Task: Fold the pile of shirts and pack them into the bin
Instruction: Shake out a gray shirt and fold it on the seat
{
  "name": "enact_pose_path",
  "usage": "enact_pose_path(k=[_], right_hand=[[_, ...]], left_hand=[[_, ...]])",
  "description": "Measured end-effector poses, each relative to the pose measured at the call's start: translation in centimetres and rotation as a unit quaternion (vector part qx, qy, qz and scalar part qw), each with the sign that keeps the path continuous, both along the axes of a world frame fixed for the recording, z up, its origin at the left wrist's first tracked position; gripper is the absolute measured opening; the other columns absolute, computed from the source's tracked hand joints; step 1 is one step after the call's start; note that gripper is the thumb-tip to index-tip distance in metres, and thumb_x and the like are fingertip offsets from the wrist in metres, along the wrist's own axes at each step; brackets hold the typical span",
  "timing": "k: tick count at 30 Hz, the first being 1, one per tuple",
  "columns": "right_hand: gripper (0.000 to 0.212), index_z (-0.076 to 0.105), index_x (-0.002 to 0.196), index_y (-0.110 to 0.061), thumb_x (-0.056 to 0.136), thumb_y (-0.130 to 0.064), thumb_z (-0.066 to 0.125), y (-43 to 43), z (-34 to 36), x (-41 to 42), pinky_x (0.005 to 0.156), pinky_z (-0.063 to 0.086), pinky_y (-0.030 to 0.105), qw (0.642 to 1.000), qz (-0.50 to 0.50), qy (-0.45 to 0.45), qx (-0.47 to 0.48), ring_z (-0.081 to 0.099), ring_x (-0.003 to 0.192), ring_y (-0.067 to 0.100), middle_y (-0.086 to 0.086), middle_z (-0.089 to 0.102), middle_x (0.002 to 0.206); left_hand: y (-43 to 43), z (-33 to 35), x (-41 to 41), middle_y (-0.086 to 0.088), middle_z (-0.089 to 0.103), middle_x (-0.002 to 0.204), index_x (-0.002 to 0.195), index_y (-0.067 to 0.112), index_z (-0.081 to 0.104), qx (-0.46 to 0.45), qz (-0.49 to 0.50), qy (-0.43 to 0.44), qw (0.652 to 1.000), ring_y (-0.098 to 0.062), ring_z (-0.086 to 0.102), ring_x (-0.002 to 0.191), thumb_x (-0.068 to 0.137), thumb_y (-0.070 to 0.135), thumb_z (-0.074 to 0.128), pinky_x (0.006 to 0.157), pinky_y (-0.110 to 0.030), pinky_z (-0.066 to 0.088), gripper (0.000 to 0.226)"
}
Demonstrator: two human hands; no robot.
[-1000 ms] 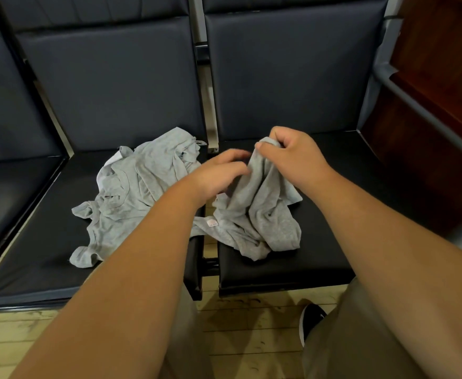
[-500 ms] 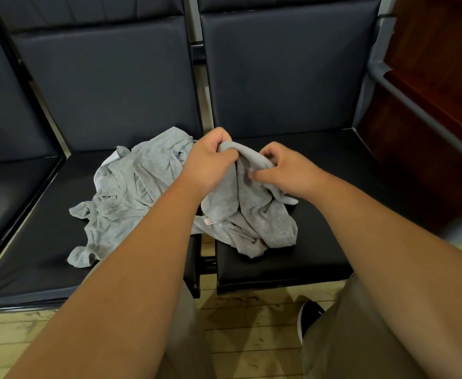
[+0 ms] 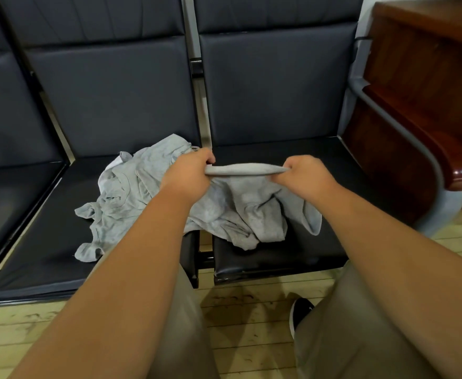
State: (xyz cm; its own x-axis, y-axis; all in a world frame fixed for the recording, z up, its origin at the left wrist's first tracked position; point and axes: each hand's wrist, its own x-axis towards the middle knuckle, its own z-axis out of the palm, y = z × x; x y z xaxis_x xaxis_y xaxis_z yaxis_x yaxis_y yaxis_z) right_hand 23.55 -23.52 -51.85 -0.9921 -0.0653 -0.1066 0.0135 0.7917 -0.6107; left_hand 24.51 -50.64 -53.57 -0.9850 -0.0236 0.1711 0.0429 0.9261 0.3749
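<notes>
A grey shirt (image 3: pixel 240 212) hangs from both my hands above the right seat cushion. My left hand (image 3: pixel 190 173) grips one end of its upper edge and my right hand (image 3: pixel 303 173) grips the other, so the edge is pulled taut between them. The rest of it droops onto the cushion. A second crumpled grey shirt (image 3: pixel 120 198) lies on the left seat cushion, just left of my left hand. No bin is in view.
Dark padded seats (image 3: pixel 292 253) stand in a row with a gap between the cushions. A grey metal armrest (image 3: pixel 405 132) and a brown wooden cabinet (image 3: pixel 421 86) are at the right. My knees and a black shoe (image 3: pixel 301 310) are over the wooden floor.
My hands have moved apart, stretching the shirt's edge into a straight line between them. A second ago both hands were close together on the bunched fabric.
</notes>
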Motion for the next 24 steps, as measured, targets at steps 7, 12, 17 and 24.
enact_pose_path(k=[7, 12, 17, 24], right_hand=[[0.028, 0.052, 0.079, -0.018, 0.093, -0.036, 0.067, 2.9, 3.5, 2.2, 0.063, 0.042, 0.035, 0.971, -0.149, 0.102, -0.159, 0.052, 0.071, 0.017, 0.001, 0.056, 0.077], [0.020, 0.051, 0.089, -0.020, 0.100, -0.035, 0.059, 4.4, 7.7, 3.4, 0.065, 0.043, 0.035, 0.937, -0.216, 0.162, -0.220, 0.052, 0.076, 0.018, 0.000, 0.055, 0.084], [0.017, 0.065, 0.096, -0.014, 0.102, -0.026, 0.056, 5.1, 13.5, 5.3, 0.073, 0.045, 0.037, 0.926, -0.214, 0.250, -0.185, 0.058, 0.082, 0.021, 0.001, 0.061, 0.088], [0.036, 0.067, 0.126, -0.004, 0.107, -0.031, 0.053, 6.0, 23.1, 7.9, 0.097, 0.049, 0.043, 0.949, -0.214, 0.196, -0.125, 0.063, 0.118, 0.039, 0.020, 0.067, 0.126]], left_hand=[[1.4, 7.0, 3.3, 0.008, 0.066, 0.074, 0.081, 0.025, 0.072, 0.122, 0.025, 0.031, 0.992, -0.009, 0.060, 0.069, 0.086, 0.040, 0.080, 0.058, -0.028, 0.044, 0.017], [3.0, 14.0, 6.1, 0.015, 0.061, 0.066, 0.078, 0.025, 0.070, 0.219, -0.035, 0.054, 0.973, 0.000, 0.052, 0.056, 0.080, 0.033, 0.086, 0.048, -0.016, 0.038, 0.018], [4.4, 20.2, 8.6, 0.008, 0.071, 0.079, 0.082, 0.025, 0.072, 0.258, -0.072, 0.103, 0.958, -0.006, 0.061, 0.072, 0.080, 0.033, 0.084, 0.066, -0.029, 0.047, 0.015], [6.8, 27.9, 12.0, 0.005, 0.073, 0.089, 0.097, 0.021, 0.073, 0.346, -0.133, 0.153, 0.916, -0.006, 0.064, 0.077, 0.089, 0.027, 0.078, 0.071, -0.027, 0.051, 0.011]])
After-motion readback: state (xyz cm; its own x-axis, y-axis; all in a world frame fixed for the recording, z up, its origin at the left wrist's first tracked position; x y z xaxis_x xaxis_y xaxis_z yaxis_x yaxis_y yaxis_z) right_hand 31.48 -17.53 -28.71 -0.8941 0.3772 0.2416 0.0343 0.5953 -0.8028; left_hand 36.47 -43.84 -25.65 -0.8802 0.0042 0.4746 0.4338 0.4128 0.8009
